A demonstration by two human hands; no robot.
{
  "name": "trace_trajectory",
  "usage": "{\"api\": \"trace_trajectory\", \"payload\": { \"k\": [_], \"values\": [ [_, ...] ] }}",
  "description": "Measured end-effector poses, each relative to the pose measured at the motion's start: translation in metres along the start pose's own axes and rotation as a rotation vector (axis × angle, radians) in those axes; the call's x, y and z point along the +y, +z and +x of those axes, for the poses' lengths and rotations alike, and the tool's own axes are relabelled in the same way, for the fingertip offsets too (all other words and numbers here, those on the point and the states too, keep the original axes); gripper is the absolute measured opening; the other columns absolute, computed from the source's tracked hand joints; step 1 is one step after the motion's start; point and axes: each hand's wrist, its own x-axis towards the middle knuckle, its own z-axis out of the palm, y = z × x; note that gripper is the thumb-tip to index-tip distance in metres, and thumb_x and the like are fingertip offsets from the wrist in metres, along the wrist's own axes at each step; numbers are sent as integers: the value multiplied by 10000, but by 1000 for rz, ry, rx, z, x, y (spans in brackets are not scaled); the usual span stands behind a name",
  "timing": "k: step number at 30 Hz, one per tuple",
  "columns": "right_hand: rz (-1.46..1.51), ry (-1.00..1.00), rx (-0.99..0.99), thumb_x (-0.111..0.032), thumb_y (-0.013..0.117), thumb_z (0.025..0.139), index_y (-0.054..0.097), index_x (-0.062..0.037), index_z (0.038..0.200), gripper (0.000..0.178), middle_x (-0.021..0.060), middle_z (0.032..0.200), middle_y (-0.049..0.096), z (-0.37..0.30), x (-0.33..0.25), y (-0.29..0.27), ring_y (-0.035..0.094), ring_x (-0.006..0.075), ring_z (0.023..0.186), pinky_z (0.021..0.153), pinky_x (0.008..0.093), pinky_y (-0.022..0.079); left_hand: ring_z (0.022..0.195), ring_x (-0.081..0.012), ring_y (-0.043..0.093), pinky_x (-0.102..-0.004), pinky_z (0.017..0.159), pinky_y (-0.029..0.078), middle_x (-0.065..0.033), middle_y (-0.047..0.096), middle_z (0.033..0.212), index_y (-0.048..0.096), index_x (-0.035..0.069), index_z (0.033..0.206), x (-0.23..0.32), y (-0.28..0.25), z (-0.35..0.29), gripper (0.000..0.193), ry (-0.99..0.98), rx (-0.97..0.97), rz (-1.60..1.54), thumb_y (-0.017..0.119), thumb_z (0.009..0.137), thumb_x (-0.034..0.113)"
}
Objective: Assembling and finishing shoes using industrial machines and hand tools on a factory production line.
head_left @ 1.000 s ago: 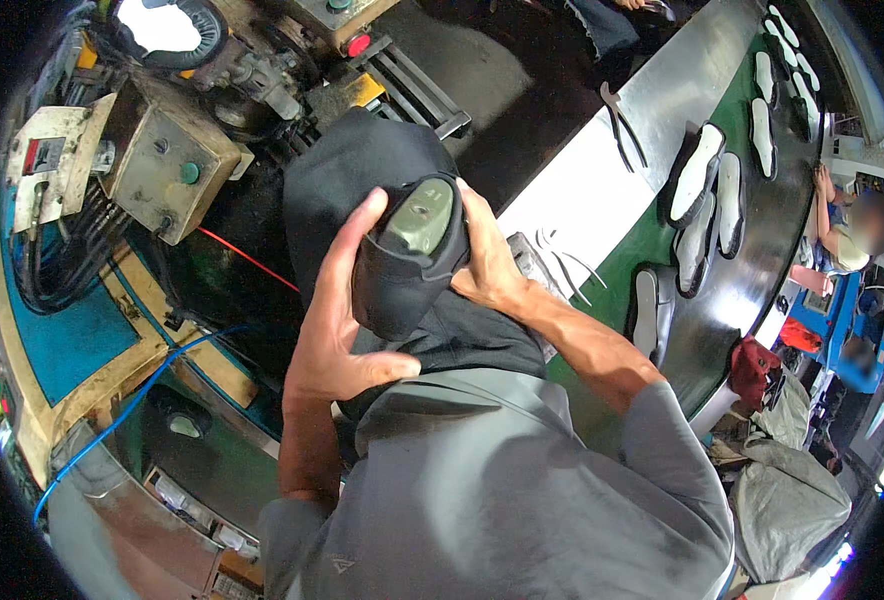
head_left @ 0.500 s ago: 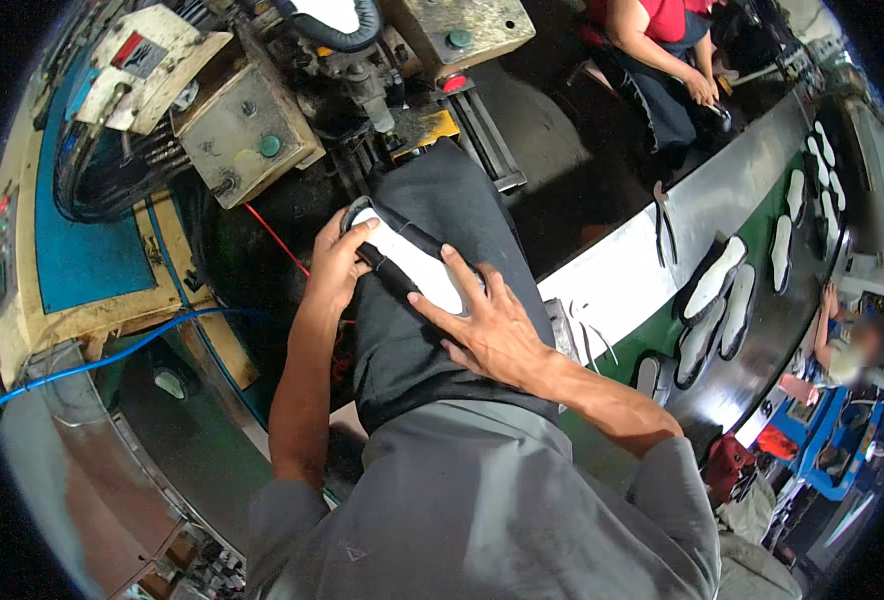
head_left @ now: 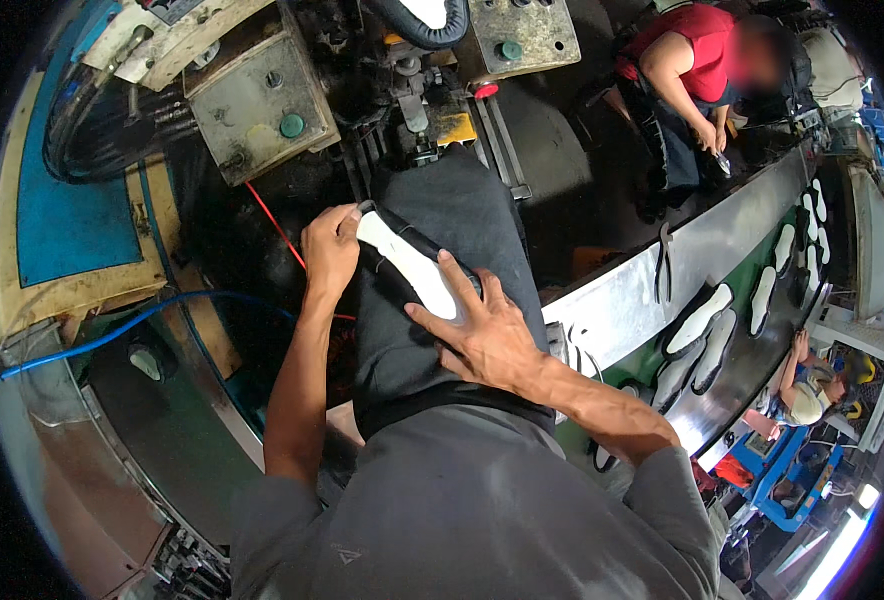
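Note:
Across my dark trouser leg lies a black shoe upper (head_left: 414,268), its long white sole side facing up and its black edges folded round it. At the narrow far end my left hand (head_left: 330,252) pinches the black rim, its thumb on top and its other fingers curled. My right hand (head_left: 492,335) grips the wider near end, with fingers and thumb spread across the white face and the black sides. The part under my right palm is hidden.
Ahead stands a machine with control boxes (head_left: 262,110) and a padded black-and-white form (head_left: 424,18). To the right, a metal ledge (head_left: 612,300) carries pincers (head_left: 664,265), beside a green conveyor with several shoe uppers (head_left: 700,318). A person in red (head_left: 687,60) works beyond. A blue hose (head_left: 132,335) crosses left.
My left hand has shifted slightly outward to the shoe upper's far tip, its fingers now bunched there. My right hand keeps nearly the same hold. The whole view has tilted a little.

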Motion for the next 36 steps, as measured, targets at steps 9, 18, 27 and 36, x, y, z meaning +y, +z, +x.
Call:
{"api": "trace_trajectory", "payload": {
  "k": [9,18,27,36],
  "values": [
    [74,-9,32,-279,856,817,687,-340,1478,685,275,1748,259,-1,20,-15,532,549,1260,1016,568,589,949,-231,754,-384,860,560,-177,809,1013,762,-52,1179,-32,21,11,291,-106,-69,-252,677,1040,190],
    [34,245,455,-256,873,833,722,-232,1454,640,354,1689,334,-31,65,-98,559,518,1325,1071,590,554,1246,-255,665,-474,1078,534,-87,698,1364,601,17,1473,133,-30,217,620,-39,122,-842,724,1052,455],
    [-75,27,617,-272,864,828,672,-274,1496,695,351,1676,342,125,85,-198,583,507,1219,1032,572,567,980,-262,756,-443,894,641,-129,738,1108,606,54,1344,146,-90,235,444,-187,-307,-1179,740,1008,312],
    [-82,28,681,-328,815,905,637,-327,1540,659,329,1719,271,269,105,-168,523,566,1321,1130,603,499,1297,-505,657,-593,1040,616,-386,594,1423,265,-120,1630,75,-133,-4,1132,-230,-382,-1454,721,961,670]
  ]
}}
